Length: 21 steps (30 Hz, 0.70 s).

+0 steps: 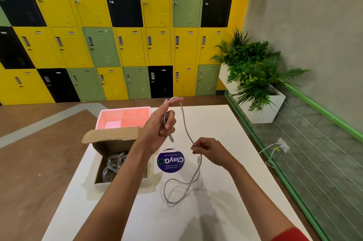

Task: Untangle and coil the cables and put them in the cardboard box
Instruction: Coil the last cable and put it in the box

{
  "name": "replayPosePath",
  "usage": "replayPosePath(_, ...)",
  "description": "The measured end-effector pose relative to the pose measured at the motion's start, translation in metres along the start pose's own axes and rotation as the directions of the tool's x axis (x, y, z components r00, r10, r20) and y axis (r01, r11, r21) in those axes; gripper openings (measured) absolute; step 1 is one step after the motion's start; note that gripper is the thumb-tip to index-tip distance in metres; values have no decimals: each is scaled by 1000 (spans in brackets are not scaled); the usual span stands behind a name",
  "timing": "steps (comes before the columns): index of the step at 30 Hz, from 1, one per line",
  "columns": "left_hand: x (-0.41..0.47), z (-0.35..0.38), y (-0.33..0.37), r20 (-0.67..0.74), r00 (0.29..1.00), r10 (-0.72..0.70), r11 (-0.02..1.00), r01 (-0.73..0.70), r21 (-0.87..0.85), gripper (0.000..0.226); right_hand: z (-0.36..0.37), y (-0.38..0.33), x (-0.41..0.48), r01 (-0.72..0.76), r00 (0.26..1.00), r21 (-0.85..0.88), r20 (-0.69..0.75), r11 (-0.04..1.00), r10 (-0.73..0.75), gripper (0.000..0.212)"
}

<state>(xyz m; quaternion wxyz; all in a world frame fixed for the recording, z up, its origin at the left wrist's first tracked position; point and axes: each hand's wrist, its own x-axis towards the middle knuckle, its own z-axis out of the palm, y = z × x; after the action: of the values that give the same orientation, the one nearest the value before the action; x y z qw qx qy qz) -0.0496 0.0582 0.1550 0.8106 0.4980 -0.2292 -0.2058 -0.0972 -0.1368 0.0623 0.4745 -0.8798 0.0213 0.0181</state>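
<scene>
My left hand (160,123) is raised above the white table (216,123) and grips one end of a grey cable (185,128); the plug hangs just below my fingers. The cable loops over my forefinger and runs down to my right hand (206,148), which pinches it lower down. Below that hand the rest of the cable lies in a loose loop on the table. An open cardboard box (110,138) stands at the left under my left forearm, with several coiled grey cables (113,166) inside.
A pink divided tray (125,117) sits behind the box. A round blue sticker (170,161) lies on the table between box and cable. Lockers fill the far wall. A white planter (263,103) and a green-framed railing (294,181) stand to the right.
</scene>
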Motion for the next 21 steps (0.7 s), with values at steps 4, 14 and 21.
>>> replayPosePath(4,0,-4,-10,13,998,-64,997,63,34,38,-1,-23,3,84,995,160,-74,983,-73,17)
replayPosePath(14,4,-10,-14,-12,996,-83,990,84,112,42,6,-45,0,40,999,-139,40,989,-35,24)
replayPosePath(21,10,-19,-33,-54,991,-125,932,136,335,41,3,-67,-4,119,980,-236,184,964,-76,31)
